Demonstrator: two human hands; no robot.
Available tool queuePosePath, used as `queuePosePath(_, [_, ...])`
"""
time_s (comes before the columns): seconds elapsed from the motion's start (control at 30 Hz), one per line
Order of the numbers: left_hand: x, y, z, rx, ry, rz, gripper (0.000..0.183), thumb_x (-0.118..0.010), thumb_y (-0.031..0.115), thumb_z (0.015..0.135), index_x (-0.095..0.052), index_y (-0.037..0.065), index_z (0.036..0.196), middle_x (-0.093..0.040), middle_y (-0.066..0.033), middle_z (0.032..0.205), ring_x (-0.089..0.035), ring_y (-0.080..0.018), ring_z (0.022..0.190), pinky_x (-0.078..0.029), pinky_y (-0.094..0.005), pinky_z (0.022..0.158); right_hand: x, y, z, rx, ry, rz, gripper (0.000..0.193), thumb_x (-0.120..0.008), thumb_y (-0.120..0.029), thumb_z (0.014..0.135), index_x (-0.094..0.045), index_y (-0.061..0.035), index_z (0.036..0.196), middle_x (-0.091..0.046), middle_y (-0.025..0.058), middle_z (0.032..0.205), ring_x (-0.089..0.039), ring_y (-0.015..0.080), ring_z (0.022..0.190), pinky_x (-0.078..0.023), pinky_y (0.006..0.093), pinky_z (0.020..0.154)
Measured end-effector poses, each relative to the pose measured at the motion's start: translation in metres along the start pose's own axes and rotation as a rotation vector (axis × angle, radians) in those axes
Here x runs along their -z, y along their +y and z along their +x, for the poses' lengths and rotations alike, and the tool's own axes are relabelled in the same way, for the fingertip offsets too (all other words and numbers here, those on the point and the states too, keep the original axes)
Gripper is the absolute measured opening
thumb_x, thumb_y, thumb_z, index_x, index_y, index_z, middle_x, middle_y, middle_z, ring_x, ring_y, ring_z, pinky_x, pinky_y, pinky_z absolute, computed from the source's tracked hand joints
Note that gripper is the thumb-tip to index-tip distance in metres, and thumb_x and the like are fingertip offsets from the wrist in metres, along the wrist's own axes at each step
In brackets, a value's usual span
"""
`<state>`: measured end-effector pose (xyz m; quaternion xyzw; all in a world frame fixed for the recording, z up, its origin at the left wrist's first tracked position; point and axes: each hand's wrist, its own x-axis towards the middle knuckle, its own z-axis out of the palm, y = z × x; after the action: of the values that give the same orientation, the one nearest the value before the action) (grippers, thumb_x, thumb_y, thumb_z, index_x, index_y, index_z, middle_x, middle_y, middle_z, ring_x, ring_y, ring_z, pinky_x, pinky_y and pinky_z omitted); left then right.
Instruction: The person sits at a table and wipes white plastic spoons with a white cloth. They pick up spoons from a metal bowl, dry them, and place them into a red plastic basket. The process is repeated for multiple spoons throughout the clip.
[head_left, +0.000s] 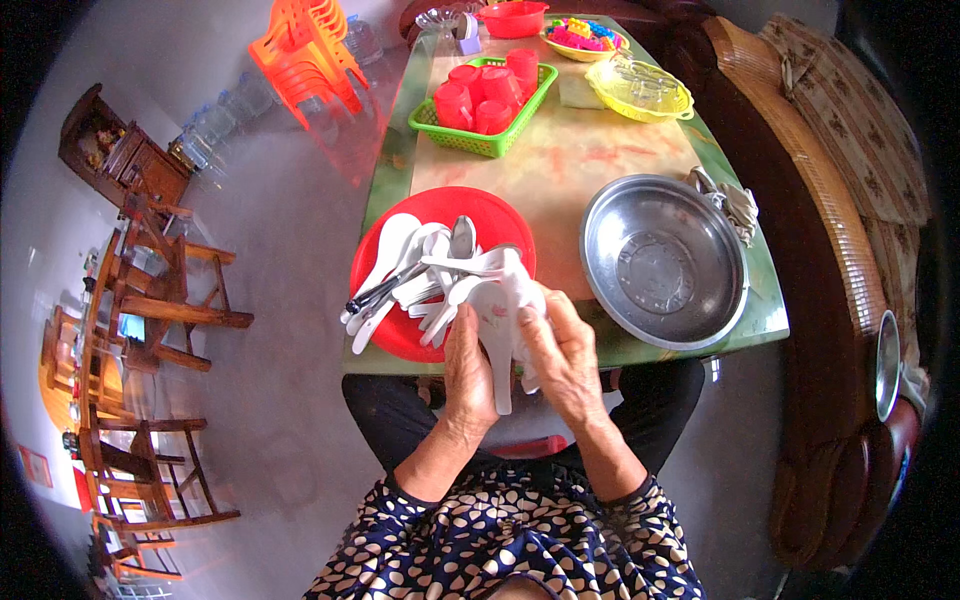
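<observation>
Before me, at the table's near edge, my left hand (pixel 468 370) is closed on a white ceramic-looking spoon (pixel 492 312) with a pink print in its bowl. The spoon's handle points down toward my lap. My right hand (pixel 565 350) grips a white cloth (pixel 522 290) pressed against the spoon's right side. Just beyond and to the left lies a round red tray (pixel 490 207). It carries several white spoons (pixel 395 245), a metal spoon (pixel 462 238) and dark-handled utensils (pixel 385 288). Some white spoons are partly hidden behind my hands.
A steel basin (pixel 655 215) with a little liquid stands at right, a crumpled rag (pixel 738 205) beside it. Farther back are a green basket (pixel 490 143) of red cups and a yellow basket (pixel 640 105) of clear glasses. Orange chairs (pixel 305 60) are stacked left of the table.
</observation>
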<state>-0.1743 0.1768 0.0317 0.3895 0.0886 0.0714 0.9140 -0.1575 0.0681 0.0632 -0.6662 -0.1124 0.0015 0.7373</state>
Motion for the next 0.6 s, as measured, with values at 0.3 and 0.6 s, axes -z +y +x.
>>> queuePosePath(0.3, [-0.005,0.009,-0.002,-0.204,0.156,0.389,0.045,-0.034,0.041,0.099,-0.055,0.004,0.114,-0.058,-0.0051,0.105,-0.052,-0.0120,0.095,-0.044,-0.0275,0.082,-0.008,0.004,-0.017,-0.119,-0.099,0.045,0.027,-0.052,-0.025,0.093,-0.057,0.0006,0.099,-0.056,0.0009,0.074,-0.047,0.0057,0.069,-0.040,0.0225,0.060])
queuePosePath(0.6, [-0.003,0.004,-0.004,-0.357,0.094,0.620,0.026,-0.048,0.022,0.094,-0.050,0.006,0.115,-0.051,0.0001,0.093,-0.050,-0.0099,0.084,-0.044,-0.0251,0.073,-0.009,0.014,-0.037,0.261,-0.068,-0.227,0.024,-0.060,-0.007,0.081,-0.055,0.0028,0.103,-0.054,0.0169,0.090,-0.056,0.0281,0.074,-0.046,0.0330,0.064])
